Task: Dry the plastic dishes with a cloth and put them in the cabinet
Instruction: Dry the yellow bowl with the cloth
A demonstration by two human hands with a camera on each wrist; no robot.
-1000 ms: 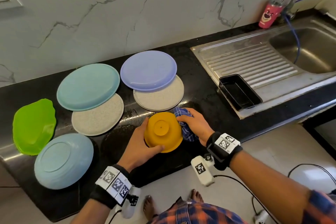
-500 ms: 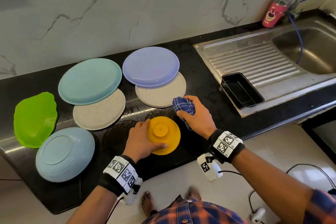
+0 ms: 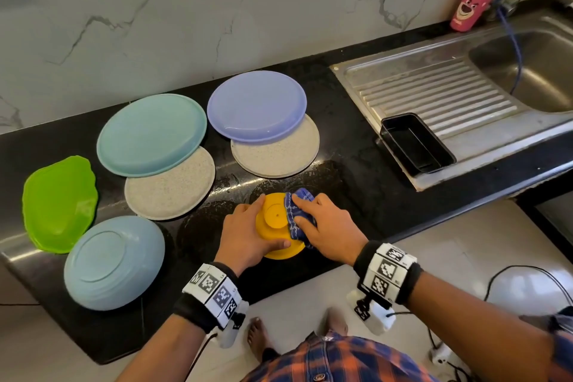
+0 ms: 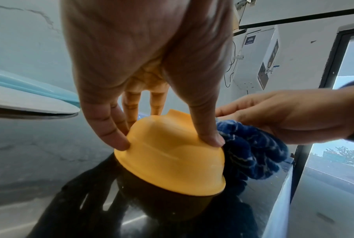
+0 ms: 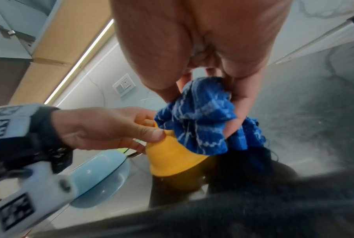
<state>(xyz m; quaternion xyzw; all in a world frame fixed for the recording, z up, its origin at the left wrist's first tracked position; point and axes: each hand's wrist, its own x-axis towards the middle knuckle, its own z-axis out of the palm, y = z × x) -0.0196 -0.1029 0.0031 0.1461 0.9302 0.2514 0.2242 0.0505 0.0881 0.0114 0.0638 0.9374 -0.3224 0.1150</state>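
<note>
An upside-down yellow plastic bowl (image 3: 276, 220) (image 4: 172, 162) (image 5: 172, 157) sits on the black counter (image 3: 356, 189) near its front edge. My left hand (image 3: 248, 232) (image 4: 143, 80) grips the bowl's left side with curled fingers and thumb. My right hand (image 3: 325, 226) (image 5: 202, 48) holds a bunched blue checked cloth (image 3: 296, 217) (image 4: 251, 153) (image 5: 200, 119) and presses it against the bowl's right side. Other plastic dishes lie upside down to the left: a light blue plate (image 3: 113, 262), a green plate (image 3: 59, 201), a teal plate (image 3: 152, 133), a lavender plate (image 3: 257, 105) and two speckled beige plates (image 3: 173, 192) (image 3: 285, 155).
A steel sink (image 3: 527, 71) with a ribbed drainboard (image 3: 434, 96) lies at the right, with a black rectangular tray (image 3: 417, 144) on it. A pink cup (image 3: 468, 8) stands by the tap. Marble wall behind; the counter's front edge is just below my hands.
My right hand has come back down from above the counter and now presses the cloth on the bowl's right side. The left hand still holds the bowl, which has shifted slightly.
</note>
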